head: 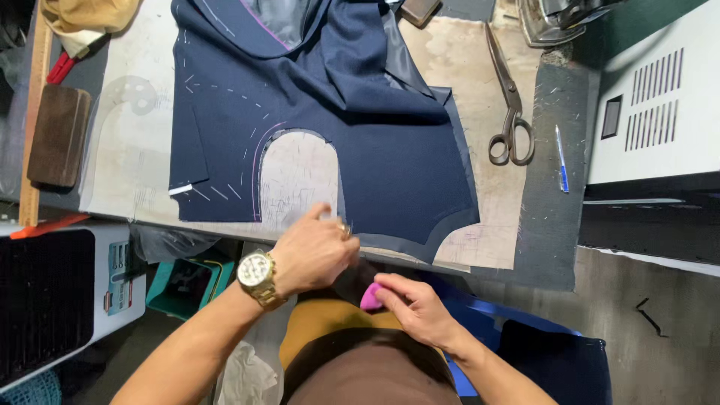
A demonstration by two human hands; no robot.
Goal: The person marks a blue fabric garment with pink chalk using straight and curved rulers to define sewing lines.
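A navy blue garment piece with white chalk dashes and a curved armhole cut lies spread on the worn work table. My left hand, with a gold wristwatch on its wrist, rests at the near table edge on the fabric's lower hem, fingers curled around something small that I cannot make out. Just below the table edge, my right hand pinches a pink piece of tailor's chalk near my lap.
Large metal scissors and a blue pen lie to the right of the fabric. A dark wooden block and a wooden ruler sit at the left. A white appliance stands at the right, a blue chair below.
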